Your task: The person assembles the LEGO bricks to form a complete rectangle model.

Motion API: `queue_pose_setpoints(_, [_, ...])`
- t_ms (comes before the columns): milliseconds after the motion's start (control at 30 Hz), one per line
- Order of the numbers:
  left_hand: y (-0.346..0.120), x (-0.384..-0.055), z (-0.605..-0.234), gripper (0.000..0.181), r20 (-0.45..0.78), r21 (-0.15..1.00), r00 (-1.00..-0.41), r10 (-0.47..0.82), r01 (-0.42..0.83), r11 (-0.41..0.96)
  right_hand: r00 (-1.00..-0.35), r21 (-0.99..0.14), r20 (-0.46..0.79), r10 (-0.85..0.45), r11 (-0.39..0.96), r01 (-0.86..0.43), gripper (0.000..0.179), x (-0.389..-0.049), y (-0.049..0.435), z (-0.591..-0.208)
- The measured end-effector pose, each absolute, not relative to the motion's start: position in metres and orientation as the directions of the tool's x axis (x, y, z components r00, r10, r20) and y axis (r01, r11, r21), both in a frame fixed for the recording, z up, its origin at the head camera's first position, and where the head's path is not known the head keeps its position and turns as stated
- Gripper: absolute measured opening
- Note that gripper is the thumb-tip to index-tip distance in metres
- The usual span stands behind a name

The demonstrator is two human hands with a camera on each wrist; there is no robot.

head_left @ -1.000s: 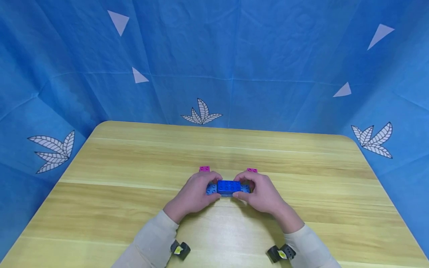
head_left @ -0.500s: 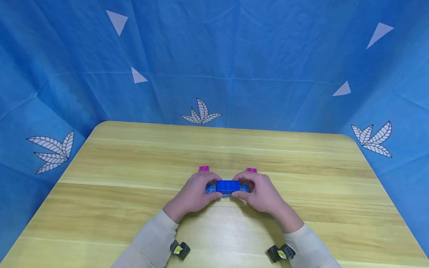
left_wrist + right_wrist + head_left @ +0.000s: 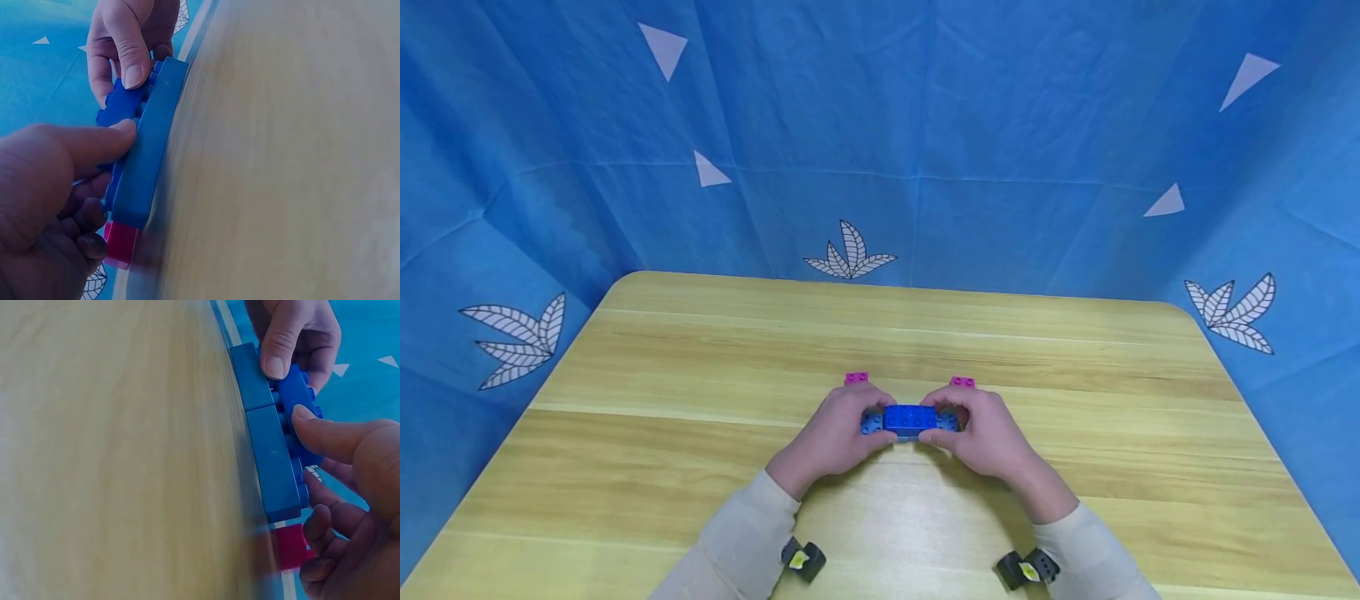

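A dark blue toy building brick (image 3: 910, 418) with studs on top is pinched at its left end by my left hand (image 3: 837, 429) and at its right end by my right hand (image 3: 987, 429). Thumbs lie on its near side, fingers behind. It sits over the joint of two lighter blue bricks, one nearer the right hand (image 3: 275, 462) and the other lighter brick (image 3: 251, 378) beyond it, set end to end. In the right wrist view a narrow gap with studs shows between the dark brick and those below. Their outer studs show at both sides.
Just behind the hands, a pink brick (image 3: 857, 378) stands at the left and another pink brick (image 3: 963, 382) at the right, both partly hidden. All is on a wooden table (image 3: 625, 500), with a blue patterned curtain (image 3: 1000, 125) along its back and sides.
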State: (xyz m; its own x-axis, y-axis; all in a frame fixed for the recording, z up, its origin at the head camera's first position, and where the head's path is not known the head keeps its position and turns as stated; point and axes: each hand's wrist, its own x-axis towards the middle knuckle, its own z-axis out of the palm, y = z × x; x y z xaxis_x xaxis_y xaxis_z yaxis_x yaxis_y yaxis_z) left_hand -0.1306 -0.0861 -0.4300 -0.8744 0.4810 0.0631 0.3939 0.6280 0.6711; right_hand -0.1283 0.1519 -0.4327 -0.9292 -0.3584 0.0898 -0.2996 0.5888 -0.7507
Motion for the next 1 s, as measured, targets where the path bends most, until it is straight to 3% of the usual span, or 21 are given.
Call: queue_pose_setpoints(1000, [-0.0847,-0.1319,-0.4320,0.033,0.109,0.647,-0.864,0.492,0.438,0.624,-0.938,-0.766,0.103,-0.332,0.575,-0.287,0.028,-0.1274,0.1491,-0.4349])
